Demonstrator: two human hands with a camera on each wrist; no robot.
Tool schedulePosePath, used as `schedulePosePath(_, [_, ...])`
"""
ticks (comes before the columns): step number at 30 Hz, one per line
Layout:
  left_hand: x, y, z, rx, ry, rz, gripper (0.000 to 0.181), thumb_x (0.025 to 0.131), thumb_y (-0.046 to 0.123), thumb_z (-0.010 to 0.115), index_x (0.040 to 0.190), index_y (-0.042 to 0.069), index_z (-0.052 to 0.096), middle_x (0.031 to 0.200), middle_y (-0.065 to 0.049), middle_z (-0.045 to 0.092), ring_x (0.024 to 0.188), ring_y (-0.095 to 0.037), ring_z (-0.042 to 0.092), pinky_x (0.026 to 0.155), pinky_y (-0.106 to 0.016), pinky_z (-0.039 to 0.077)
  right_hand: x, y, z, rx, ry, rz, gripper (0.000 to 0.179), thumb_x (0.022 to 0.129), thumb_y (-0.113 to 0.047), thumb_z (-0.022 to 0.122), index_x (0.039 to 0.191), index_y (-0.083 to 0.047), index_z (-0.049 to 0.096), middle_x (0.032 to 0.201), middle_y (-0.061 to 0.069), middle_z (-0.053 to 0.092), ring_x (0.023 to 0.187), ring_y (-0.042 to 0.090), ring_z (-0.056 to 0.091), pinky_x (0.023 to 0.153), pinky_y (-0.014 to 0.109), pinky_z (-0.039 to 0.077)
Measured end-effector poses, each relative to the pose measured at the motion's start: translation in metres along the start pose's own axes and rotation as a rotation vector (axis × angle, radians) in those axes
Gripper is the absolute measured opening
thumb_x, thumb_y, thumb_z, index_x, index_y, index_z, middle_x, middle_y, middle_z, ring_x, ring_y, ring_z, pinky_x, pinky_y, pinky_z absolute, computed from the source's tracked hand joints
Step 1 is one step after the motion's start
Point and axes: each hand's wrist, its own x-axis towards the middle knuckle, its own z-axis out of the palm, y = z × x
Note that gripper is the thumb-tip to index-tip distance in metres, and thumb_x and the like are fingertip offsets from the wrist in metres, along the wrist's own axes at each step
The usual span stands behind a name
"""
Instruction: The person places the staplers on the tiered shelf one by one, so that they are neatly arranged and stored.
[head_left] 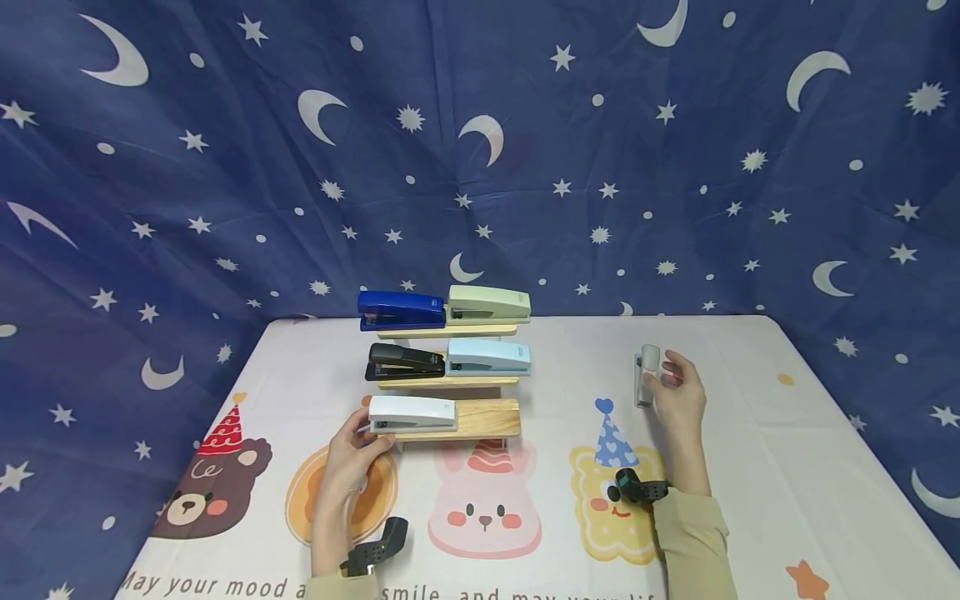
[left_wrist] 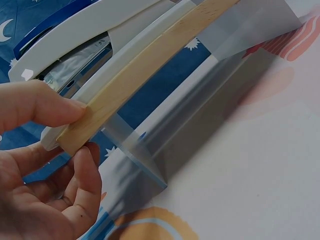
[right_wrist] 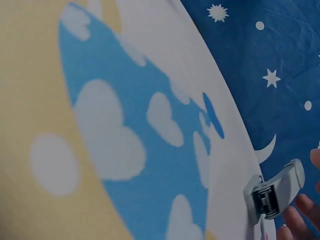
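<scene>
On the lowest wooden shelf of a stepped rack lies a white stapler. My left hand grips that shelf's left end, the thumb on the wood's front edge and fingers curled beneath it. In the left wrist view the white stapler sits just above the thumb. Out to the right on the table, a light grey stapler stands lengthwise, away from me. My right hand is beside it, its thumb at the stapler and the other fingers apart from it. The right wrist view shows this stapler near my fingertips.
A dark blue stapler and a pale green stapler lie on the top shelf. The middle shelf bears a black stapler and a light blue stapler. Behind the white printed tablecloth hangs a starry blue curtain.
</scene>
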Motion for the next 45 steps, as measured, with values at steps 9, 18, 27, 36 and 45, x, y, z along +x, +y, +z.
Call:
schedulePosePath(9, [-0.001, 0.001, -0.001, -0.006, -0.002, -0.001, 0.063, 0.080, -0.009, 0.062, 0.139, 0.005, 0.045, 0.126, -0.009, 0.044, 0.098, -0.009, 0.048, 0.077, -0.010, 0.050, 0.004, 0.008, 0.006, -0.065, -0.066, 0.018, 0.063, 0.088, -0.009, 0.061, 0.145, -0.004, 0.036, 0.131, 0.025, 0.052, 0.113, 0.035, 0.055, 0.068, 0.006, 0.035])
schedulePosePath(18, [-0.001, 0.001, 0.000, 0.000, 0.003, -0.009, 0.063, 0.080, -0.009, 0.062, 0.139, 0.005, 0.046, 0.128, -0.010, 0.044, 0.100, -0.010, 0.048, 0.078, -0.010, 0.050, 0.003, 0.011, 0.010, -0.073, -0.068, 0.034, 0.066, 0.089, -0.007, 0.060, 0.148, -0.003, 0.031, 0.132, 0.029, 0.049, 0.114, 0.041, 0.053, 0.095, 0.052, 0.047])
schedulePosePath(27, [-0.001, 0.002, 0.000, 0.007, 0.004, -0.016, 0.063, 0.080, -0.009, 0.061, 0.140, 0.006, 0.045, 0.130, -0.011, 0.042, 0.103, -0.011, 0.046, 0.079, -0.008, 0.048, 0.004, 0.014, 0.012, -0.119, -0.037, -0.008, 0.062, 0.088, -0.007, 0.061, 0.144, 0.000, 0.036, 0.129, 0.031, 0.053, 0.109, 0.043, 0.057, 0.092, 0.054, 0.048])
schedulePosePath(36, [0.000, 0.001, 0.001, 0.003, 0.008, -0.006, 0.063, 0.080, -0.010, 0.061, 0.140, 0.004, 0.045, 0.131, -0.013, 0.042, 0.100, -0.010, 0.047, 0.079, -0.008, 0.049, 0.002, 0.015, 0.016, -0.168, 0.017, -0.044, 0.060, 0.087, -0.008, 0.062, 0.142, 0.001, 0.039, 0.124, 0.030, 0.057, 0.104, 0.041, 0.059, 0.085, 0.051, 0.050])
schedulePosePath(45, [0.000, 0.001, 0.001, -0.002, 0.009, 0.005, 0.064, 0.080, -0.012, 0.060, 0.139, 0.003, 0.045, 0.130, -0.014, 0.042, 0.098, -0.007, 0.050, 0.080, -0.009, 0.050, 0.000, 0.012, 0.015, -0.168, 0.026, -0.035, 0.059, 0.084, -0.003, 0.056, 0.141, -0.001, 0.042, 0.122, 0.029, 0.058, 0.106, 0.042, 0.059, 0.084, 0.050, 0.050])
